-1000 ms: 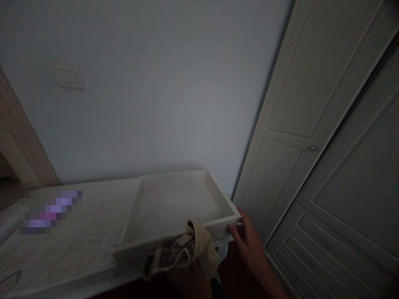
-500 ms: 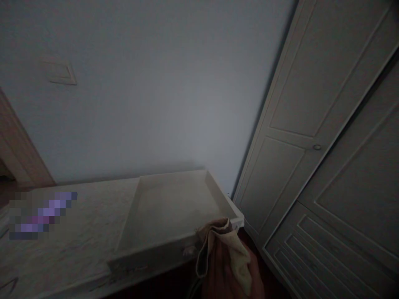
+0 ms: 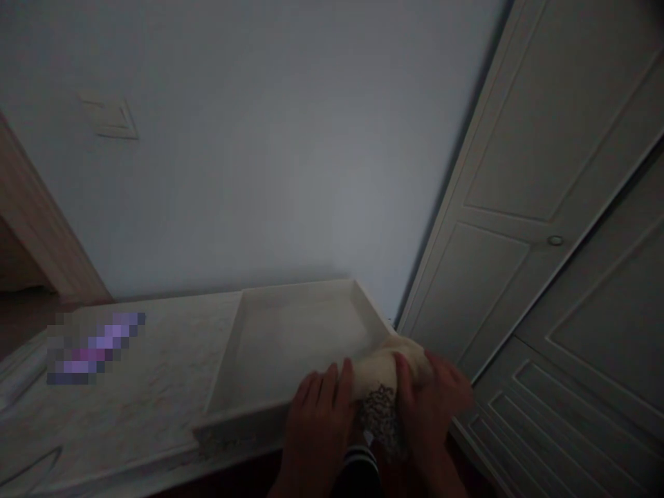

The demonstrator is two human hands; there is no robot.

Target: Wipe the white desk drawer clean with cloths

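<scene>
Beige cloth with a dark-patterned part (image 3: 381,377) shifted right since the earlier frame, now over the near right corner of the shallow white wooden drawer (image 3: 290,332). Right hand (image 3: 433,398): thumb and fingers parted by bunched cloth, gripping it. Left hand (image 3: 319,408): fingers over front rim, beside cloth; thumb hidden, closure unclear. Cloth's long axis: along rim, rising rightward; patterned part hangs toward wearer.
</scene>
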